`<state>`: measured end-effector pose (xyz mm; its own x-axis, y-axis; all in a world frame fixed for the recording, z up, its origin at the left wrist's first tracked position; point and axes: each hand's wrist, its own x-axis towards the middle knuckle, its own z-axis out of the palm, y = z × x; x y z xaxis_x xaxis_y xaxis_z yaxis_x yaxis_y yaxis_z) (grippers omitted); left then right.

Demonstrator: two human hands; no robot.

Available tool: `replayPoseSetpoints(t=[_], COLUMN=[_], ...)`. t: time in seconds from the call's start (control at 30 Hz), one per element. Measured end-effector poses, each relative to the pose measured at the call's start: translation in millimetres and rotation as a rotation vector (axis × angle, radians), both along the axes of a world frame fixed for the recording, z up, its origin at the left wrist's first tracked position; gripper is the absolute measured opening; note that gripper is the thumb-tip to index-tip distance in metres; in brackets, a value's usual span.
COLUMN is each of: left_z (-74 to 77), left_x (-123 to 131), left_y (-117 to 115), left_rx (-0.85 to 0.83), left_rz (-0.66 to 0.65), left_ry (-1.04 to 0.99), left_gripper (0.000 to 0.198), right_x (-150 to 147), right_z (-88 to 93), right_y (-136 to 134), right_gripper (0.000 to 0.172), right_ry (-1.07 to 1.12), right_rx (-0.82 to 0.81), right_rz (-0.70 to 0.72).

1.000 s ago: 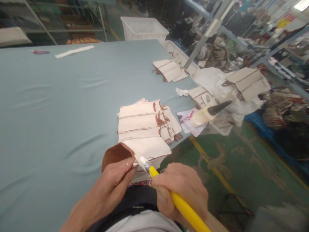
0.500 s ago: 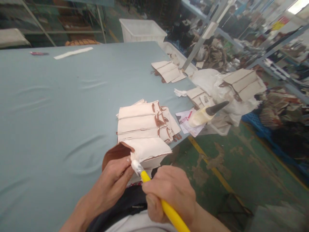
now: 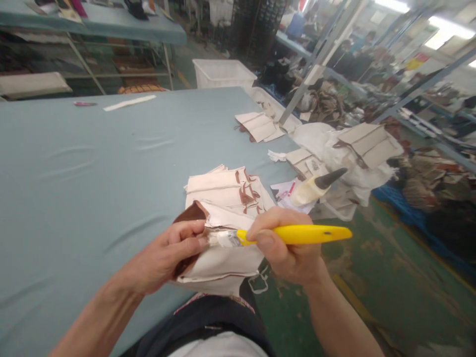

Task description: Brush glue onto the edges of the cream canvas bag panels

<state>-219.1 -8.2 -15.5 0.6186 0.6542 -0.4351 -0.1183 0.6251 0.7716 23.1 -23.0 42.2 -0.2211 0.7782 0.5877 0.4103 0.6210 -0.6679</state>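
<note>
In my right hand is a paintbrush with a yellow handle, lying nearly level and pointing left. Its white-coated bristles touch a cream fabric piece with brown lining, along a fold near its left edge. My left hand pinches that piece by the brown-lined edge, close to the bristle tip. Just beyond lies a stack of similar cream pieces with brown straps, overlapping in rows. Part of the held piece's edge is hidden under my left fingers.
The blue-green table ends at the right, above a green floor. Near that edge stands a pale container with a dark handle sticking out, on papers. More cream pieces lie farther back, and a white bin stands beyond the table.
The paintbrush has swung from a slant toward me to nearly level, my right hand moving up and right. The held fabric piece now shows a fold under the bristles. The view has tilted up.
</note>
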Motion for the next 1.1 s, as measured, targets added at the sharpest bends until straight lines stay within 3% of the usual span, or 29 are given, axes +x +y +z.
replayPoseSetpoints(t=[0.1,0.33,0.47,0.63,0.8,0.97,1.1], left_z=[1.8,0.4,-4.4,-1.2,1.3,1.5,-8.0], left_x=[5.8,16.7,17.2,16.9,21.1,22.4,8.1], left_y=[-0.1,-1.3,-1.9,-5.8,-4.9,2.2,3.7], left_rx=[0.029,-0.021,-0.153,-0.215,-0.240,-0.227,-0.084], left_rz=[-0.063,-0.035,0.022,0.071,0.126,0.183,0.120], left_ry=[-0.021,-0.065,-0.078,-0.120,-0.113,-0.108,-0.030], left_gripper=[0.044,0.045,0.050,0.048,0.052,0.054,0.050], right_x=[-6.0,-13.7,-5.5,-7.6,-11.0,-12.7,-10.3], right_z=[5.5,-13.0,-5.7,0.9,-31.1,-76.8,-92.2], right_y=[12.9,20.2,4.6,0.9,14.7,3.3,8.8], right_gripper=[0.020,0.016,0.018,0.023,0.019,0.021,0.030], right_ry=[-0.100,-0.146,-0.080,-0.166,-0.084,-0.175,-0.089], right_rx=[0.116,0.365,0.327,0.237,0.289,0.038,0.027], right_rz=[0.051,0.065,-0.064,-0.006,-0.165,-0.379,-0.453])
